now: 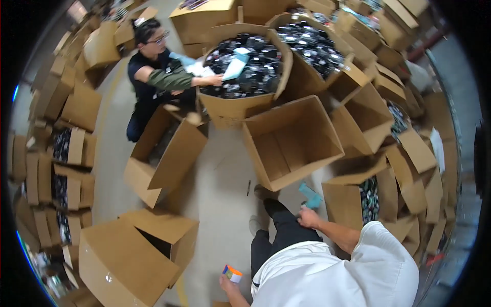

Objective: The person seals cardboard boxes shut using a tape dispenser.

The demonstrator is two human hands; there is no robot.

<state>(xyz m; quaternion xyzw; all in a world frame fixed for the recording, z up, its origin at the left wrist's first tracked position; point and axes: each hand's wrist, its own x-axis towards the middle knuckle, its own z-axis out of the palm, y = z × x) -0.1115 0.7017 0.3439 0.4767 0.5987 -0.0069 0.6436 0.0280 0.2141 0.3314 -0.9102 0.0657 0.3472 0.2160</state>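
Note:
My left hand (226, 282), low in the picture, is closed on a small orange and white packet (232, 273); its exact kind is too small to make out. By my right thigh, my right hand (308, 217) grips a teal tool (310, 194) shaped like a tape gun, which points away from me. Just beyond it stands a large open cardboard box (291, 140) with bare inner walls. A dark pen-like stick (249, 188) lies on the floor left of my feet.
Across from me, a co-worker (153, 66) crouches, holding a light-blue and white flat thing (237, 64) over a box of shiny black packages (245, 84). Open boxes stand left (174, 153), lower left (128, 256) and right (342, 202). Stacked cartons (59, 169) line both sides.

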